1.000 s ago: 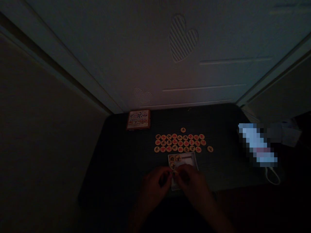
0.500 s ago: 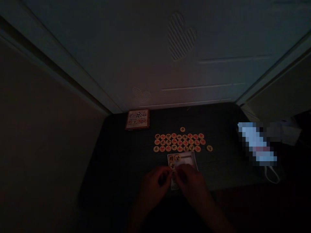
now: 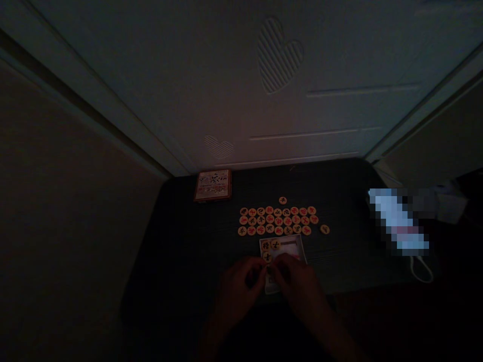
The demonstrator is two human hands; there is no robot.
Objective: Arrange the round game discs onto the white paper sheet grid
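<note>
Tray (image 3: 297,244) near table (image 3: 188,251) edge, left hand (image 3: 237,287) and right hand (image 3: 299,284) curled over it, grips unclear

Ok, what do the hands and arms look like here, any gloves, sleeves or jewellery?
Both are bare: the left hand and right hand wear no gloves, and the right forearm shows no sleeve up to the frame's edge. No ring, watch or bracelet is discernible, though the picture is very dark, so small items could be missed.
</note>
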